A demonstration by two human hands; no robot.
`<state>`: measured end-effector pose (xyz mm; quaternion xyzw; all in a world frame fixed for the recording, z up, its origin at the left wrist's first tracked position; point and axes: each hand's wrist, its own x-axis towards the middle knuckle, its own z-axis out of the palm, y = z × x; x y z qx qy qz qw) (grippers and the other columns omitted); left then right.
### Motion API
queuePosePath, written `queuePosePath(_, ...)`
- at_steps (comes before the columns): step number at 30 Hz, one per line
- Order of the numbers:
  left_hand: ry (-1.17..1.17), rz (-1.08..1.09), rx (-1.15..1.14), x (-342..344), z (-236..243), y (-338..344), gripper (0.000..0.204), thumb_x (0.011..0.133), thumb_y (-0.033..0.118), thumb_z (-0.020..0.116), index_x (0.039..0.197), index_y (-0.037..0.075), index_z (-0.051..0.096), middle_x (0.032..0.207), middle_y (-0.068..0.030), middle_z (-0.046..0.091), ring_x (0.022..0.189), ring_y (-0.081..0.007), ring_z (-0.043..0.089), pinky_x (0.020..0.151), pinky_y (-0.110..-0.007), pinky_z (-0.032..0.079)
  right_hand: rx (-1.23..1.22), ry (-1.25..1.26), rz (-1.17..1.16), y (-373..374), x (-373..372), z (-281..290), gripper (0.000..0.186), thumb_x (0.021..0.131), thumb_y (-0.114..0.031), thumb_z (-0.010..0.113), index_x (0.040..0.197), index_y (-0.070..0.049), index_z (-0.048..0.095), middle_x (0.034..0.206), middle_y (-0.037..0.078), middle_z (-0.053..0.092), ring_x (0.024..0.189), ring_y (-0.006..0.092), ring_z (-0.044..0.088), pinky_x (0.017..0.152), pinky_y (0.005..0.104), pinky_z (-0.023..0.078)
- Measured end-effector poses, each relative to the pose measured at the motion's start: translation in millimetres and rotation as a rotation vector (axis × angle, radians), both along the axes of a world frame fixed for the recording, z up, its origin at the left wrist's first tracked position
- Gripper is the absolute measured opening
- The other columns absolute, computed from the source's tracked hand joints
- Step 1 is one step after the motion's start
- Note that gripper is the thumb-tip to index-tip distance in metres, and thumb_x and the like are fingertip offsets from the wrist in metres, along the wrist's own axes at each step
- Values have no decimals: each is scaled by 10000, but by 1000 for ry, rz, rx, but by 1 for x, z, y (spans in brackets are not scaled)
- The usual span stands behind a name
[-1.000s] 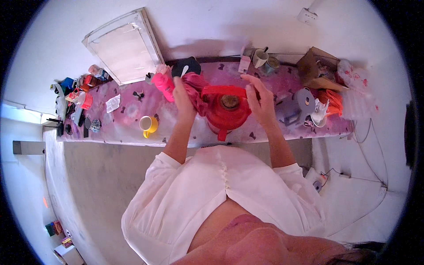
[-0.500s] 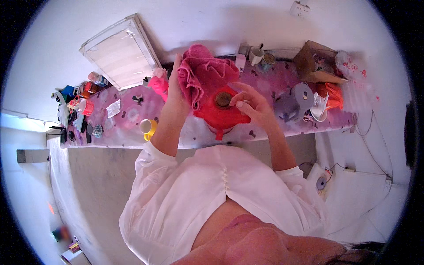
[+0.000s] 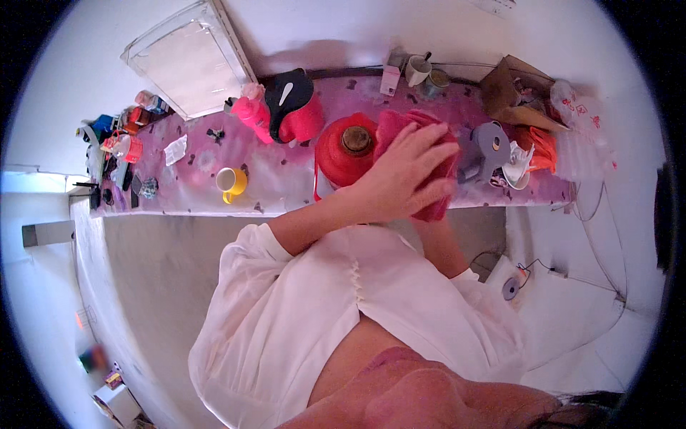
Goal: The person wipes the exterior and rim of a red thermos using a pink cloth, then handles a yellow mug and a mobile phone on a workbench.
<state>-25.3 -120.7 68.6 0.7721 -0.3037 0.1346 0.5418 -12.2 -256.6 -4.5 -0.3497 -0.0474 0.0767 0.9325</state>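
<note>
A red thermos flask [image 3: 332,161] with a cork stopper [image 3: 356,139] stands on the table in front of me. Just to its right, a folded pink cloth [image 3: 391,129] is held up off the table. My left hand [image 3: 400,171] reaches across and lies over this cloth, its fingers curved around it and slightly apart. From below, my right forearm [image 3: 441,247] runs up behind the cloth. The cloth and my left hand hide my right hand and its fingers.
On the pink patterned table cover stand a yellow mug [image 3: 232,184], a bright pink jug with a black lid [image 3: 294,107], a grey kettle [image 3: 486,146], a white cup [image 3: 417,70] and a cardboard box [image 3: 518,93]. A framed panel [image 3: 189,64] leans on the wall.
The pink cloth has moved from above the flask to its right. My left hand has crossed right with it, and my right hand has left the cork and gone behind the cloth.
</note>
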Motion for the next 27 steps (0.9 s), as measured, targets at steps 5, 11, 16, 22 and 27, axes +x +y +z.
queuePosePath(5, 13, -23, 35, -15, -12, 45, 415, 956, 147, 622, 1344, 22, 545, 1455, -221, 493, 1357, -374, 471, 1137, -447, 370, -1382, -953, -417, -25, 26, 10, 516, 857, -301, 690, 1326, -120, 576, 1201, 99, 658, 1083, 265, 655, 903, 452, 521)
queuePosePath(11, 155, 486, 7, -4, -108, 83, 732, 893, 219, 735, 1484, -30, 382, 1505, -225, 436, 1397, -368, 421, 1169, -464, 322, -2313, -1075, -762, -29, 118, -54, 369, 833, -238, 636, 1176, -102, 643, 1085, 137, 682, 995, 287, 664, 833, 439, 520)
queuePosePath(16, 182, 661, 145, -5, -109, 57, 1093, 680, 428, 909, 1502, -13, 340, 1483, -215, 444, 1367, -408, 426, 1146, -498, 343, -1143, -704, 49, 31, 102, -57, 410, 1012, -242, 487, 1364, -49, 567, 1409, 180, 554, 1313, 328, 513, 1100, 440, 385)
queuePosePath(22, 68, 697, 195, -7, -112, 58, 957, 667, 399, 901, 1421, 27, 444, 1441, -193, 489, 1326, -398, 470, 1119, -510, 360, -917, -813, -79, 24, 42, -55, 475, 1064, -322, 427, 1438, -42, 514, 1518, 186, 479, 1434, 368, 411, 1195, 469, 303)
queuePosePath(27, 65, 705, 195, -9, -110, 58, 945, 667, 408, 890, 1416, 38, 450, 1439, -192, 489, 1327, -397, 469, 1114, -502, 363, -887, -789, -55, 31, 77, -71, 505, 1060, -366, 431, 1432, -35, 520, 1494, 188, 505, 1416, 373, 437, 1191, 463, 308)
